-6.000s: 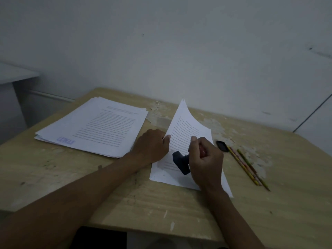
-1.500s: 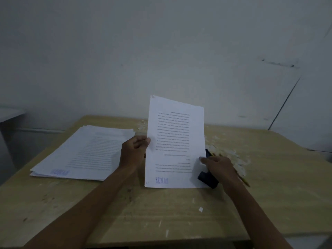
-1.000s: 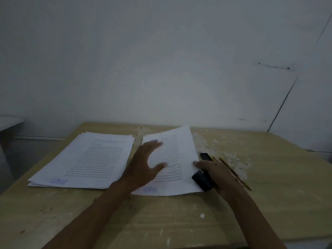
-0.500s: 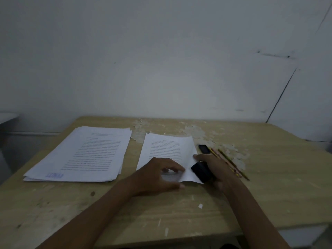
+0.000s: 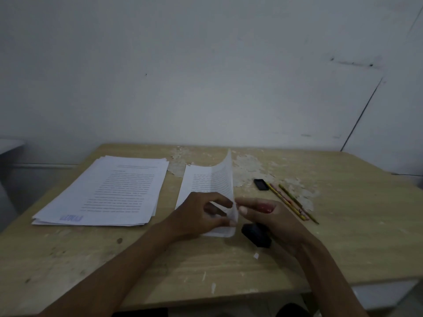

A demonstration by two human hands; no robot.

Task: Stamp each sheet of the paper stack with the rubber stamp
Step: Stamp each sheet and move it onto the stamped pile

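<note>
A thin pile of printed sheets (image 5: pixel 201 181) lies mid-table. The top sheet's right edge (image 5: pixel 225 177) curls upward. My left hand (image 5: pixel 199 217) pinches that sheet at its near right corner. My right hand (image 5: pixel 272 217) is just right of it, thumb and forefinger at the lifted paper edge. The black rubber stamp (image 5: pixel 256 235) sits under this hand's palm, held by the lower fingers. A thicker paper stack (image 5: pixel 109 191) lies to the left, with a blue stamp mark (image 5: pixel 71 218) on its near left corner.
A small black cap or pad (image 5: pixel 261 184) and two pencils (image 5: pixel 291 203) lie right of the sheets. The wooden table (image 5: pixel 354 225) has flaking patches near the back and paper scraps near the front edge. A white wall stands close behind.
The sheet held upright was laid down. My left hand moved to the near corner of the middle pile and has now lifted the top sheet's right edge, which curls up.
</note>
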